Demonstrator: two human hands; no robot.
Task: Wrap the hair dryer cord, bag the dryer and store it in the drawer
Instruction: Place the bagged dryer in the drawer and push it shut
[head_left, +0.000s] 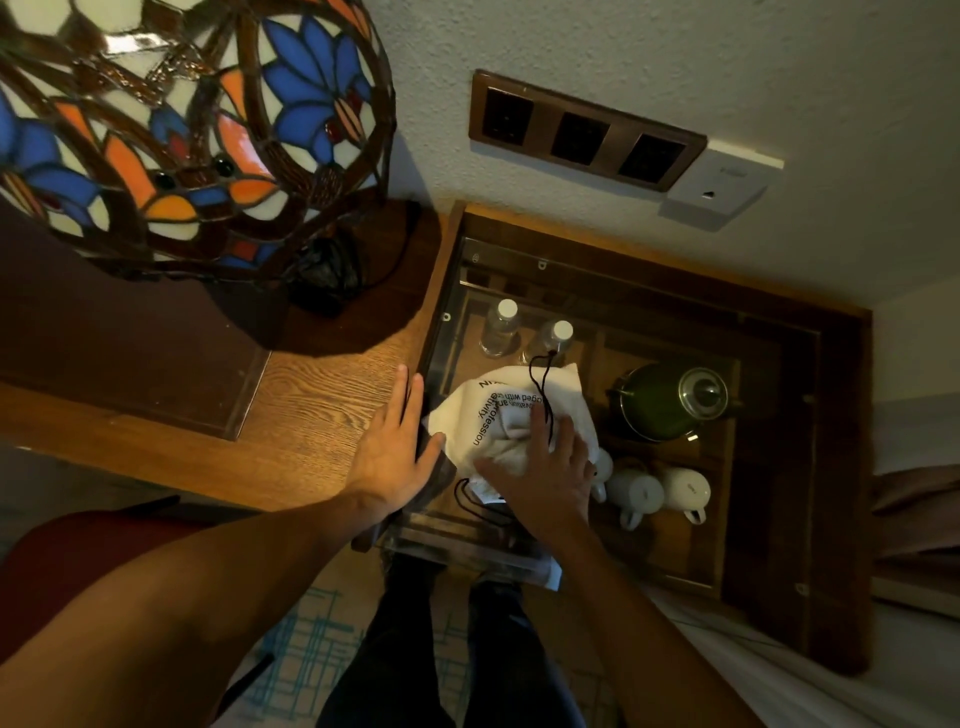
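A white cloth bag (498, 415) with black printed lettering and a black drawstring (540, 379) lies in the open drawer (441, 306), bulging over whatever is inside; the hair dryer itself is hidden. My right hand (545, 478) lies flat on the bag's near side, fingers spread, with a drawstring loop (470, 501) beside it. My left hand (392, 447) rests on the desk top (306, 395) at the drawer's left edge, fingers extended and thumb touching the bag.
A stained-glass lamp (182, 130) fills the upper left of the desk. Beyond the bag stand two water bottles (501, 327). To the right sit a green kettle (670, 400) and white cups (654, 493). A wall socket panel (587, 130) is above.
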